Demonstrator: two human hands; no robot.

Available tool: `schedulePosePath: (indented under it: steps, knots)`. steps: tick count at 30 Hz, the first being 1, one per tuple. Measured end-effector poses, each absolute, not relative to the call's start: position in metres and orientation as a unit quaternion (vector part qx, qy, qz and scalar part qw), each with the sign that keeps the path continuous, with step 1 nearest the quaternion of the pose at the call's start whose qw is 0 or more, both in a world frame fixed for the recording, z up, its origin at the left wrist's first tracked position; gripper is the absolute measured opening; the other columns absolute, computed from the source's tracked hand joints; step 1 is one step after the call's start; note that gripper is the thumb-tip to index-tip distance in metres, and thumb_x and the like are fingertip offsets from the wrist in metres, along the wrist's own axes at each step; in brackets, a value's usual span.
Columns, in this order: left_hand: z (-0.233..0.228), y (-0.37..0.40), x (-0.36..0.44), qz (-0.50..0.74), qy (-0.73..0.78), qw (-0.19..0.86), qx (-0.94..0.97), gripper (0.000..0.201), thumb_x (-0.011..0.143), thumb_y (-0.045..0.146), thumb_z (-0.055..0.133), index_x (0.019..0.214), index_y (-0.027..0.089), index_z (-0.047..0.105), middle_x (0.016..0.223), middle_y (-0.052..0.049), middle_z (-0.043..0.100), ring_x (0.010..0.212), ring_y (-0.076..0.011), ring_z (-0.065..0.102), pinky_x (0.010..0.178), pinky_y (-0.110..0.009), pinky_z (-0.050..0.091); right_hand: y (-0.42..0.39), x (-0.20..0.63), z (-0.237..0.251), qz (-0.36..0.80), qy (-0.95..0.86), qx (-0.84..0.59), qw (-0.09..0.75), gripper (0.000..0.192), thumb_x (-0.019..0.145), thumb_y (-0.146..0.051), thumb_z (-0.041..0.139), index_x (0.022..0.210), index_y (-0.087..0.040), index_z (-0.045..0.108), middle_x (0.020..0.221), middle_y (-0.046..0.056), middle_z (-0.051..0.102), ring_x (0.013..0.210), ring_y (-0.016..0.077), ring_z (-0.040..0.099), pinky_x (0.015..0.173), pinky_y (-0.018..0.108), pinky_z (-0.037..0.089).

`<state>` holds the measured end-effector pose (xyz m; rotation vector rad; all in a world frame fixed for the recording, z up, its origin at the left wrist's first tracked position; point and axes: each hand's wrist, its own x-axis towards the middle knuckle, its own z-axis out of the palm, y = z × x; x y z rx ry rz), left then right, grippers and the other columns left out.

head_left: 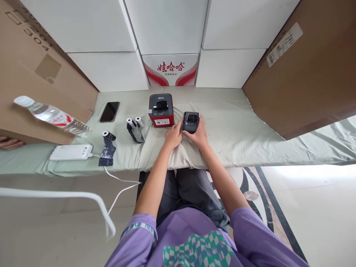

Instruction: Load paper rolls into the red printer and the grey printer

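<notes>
A small black portable printer (191,126) rests on the cloth-covered table in front of me, with a glossy black piece on its top. My right hand (199,135) grips it from the right, thumb at its near edge and fingers along its side. Against its left side, my left hand (174,136) presses with its fingertips, so both hands hold it. Just left of it stands a red and black box-shaped printer (161,111) with a white label on its front and a black piece on top.
Paper rolls (135,122) stand with a dark strip, left of the red printer. Another roll (108,135), a phone (109,112), a white power bank (71,152) with cable and a water bottle (55,115) lie farther left. Cartons (303,70) flank the table; someone's hand (10,143) shows far left.
</notes>
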<state>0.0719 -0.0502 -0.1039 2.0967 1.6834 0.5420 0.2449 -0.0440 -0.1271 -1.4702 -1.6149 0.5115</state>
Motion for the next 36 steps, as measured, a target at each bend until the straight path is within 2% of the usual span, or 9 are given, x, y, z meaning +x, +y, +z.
schedulePosePath:
  steps: [5,9,19,25,28,32,36]
  knots:
    - [-0.106,-0.05,0.07,0.21,0.583,0.21,0.756,0.079,0.092,0.011,0.045,0.168,0.023,0.032,0.144,-0.012,0.064,0.132,-0.028,0.059,0.118,-0.043,0.043,-0.043,0.245,-0.127,0.191,-0.652,-0.607,0.412,0.133,0.071,-0.059,0.083,0.167,-0.004,0.008,0.171,0.031,0.026,0.161,0.0413,0.031,0.128,0.057,0.034]
    - [-0.11,-0.049,0.068,0.244,0.567,0.227,0.753,0.077,0.092,0.01,0.043,0.166,0.026,0.036,0.154,-0.007,0.06,0.128,-0.0258,0.061,0.118,-0.042,0.044,-0.046,0.244,-0.126,0.19,-0.65,-0.615,0.404,0.131,0.072,-0.054,0.083,0.168,-0.005,0.008,0.17,0.031,0.03,0.16,0.0409,0.033,0.127,0.057,0.036]
    - [-0.111,-0.047,0.07,0.222,0.601,0.207,0.739,0.075,0.094,0.015,0.046,0.168,0.021,0.033,0.138,-0.014,0.066,0.131,-0.03,0.061,0.118,-0.046,0.045,-0.052,0.242,-0.121,0.19,-0.664,-0.604,0.398,0.122,0.074,-0.048,0.079,0.166,-0.004,0.013,0.166,0.03,0.037,0.156,0.0407,0.04,0.126,0.056,0.037]
    - [-0.112,-0.047,0.07,0.223,0.59,0.185,0.754,0.073,0.095,0.011,0.043,0.167,0.02,0.033,0.15,-0.014,0.06,0.136,-0.0294,0.058,0.118,-0.045,0.045,-0.049,0.232,-0.123,0.168,-0.641,-0.643,0.384,0.131,0.07,-0.053,0.084,0.166,-0.003,0.01,0.162,0.033,0.039,0.155,0.044,0.039,0.121,0.058,0.042]
    - [-0.11,-0.048,0.072,0.209,0.6,0.159,0.755,0.071,0.096,0.01,0.045,0.165,0.017,0.035,0.148,-0.017,0.061,0.135,-0.0304,0.059,0.116,-0.043,0.047,-0.049,0.229,-0.122,0.16,-0.627,-0.66,0.382,0.125,0.069,-0.05,0.085,0.164,-0.003,0.017,0.16,0.033,0.042,0.151,0.0436,0.044,0.119,0.057,0.045]
    - [-0.106,-0.051,0.077,0.186,0.602,0.127,0.766,0.067,0.097,0.011,0.046,0.163,0.011,0.036,0.137,-0.021,0.065,0.131,-0.0323,0.062,0.112,-0.042,0.048,-0.049,0.23,-0.119,0.161,-0.629,-0.646,0.401,0.104,0.069,-0.046,0.084,0.155,-0.012,0.034,0.148,0.025,0.056,0.138,0.0406,0.056,0.113,0.058,0.05]
    - [-0.106,-0.053,0.085,0.194,0.622,0.11,0.751,0.064,0.099,0.015,0.047,0.163,0.014,0.039,0.13,-0.02,0.067,0.133,-0.0342,0.058,0.111,-0.043,0.047,-0.051,0.232,-0.115,0.158,-0.644,-0.624,0.413,0.095,0.071,-0.044,0.084,0.151,-0.015,0.04,0.143,0.022,0.06,0.133,0.039,0.058,0.111,0.057,0.051]
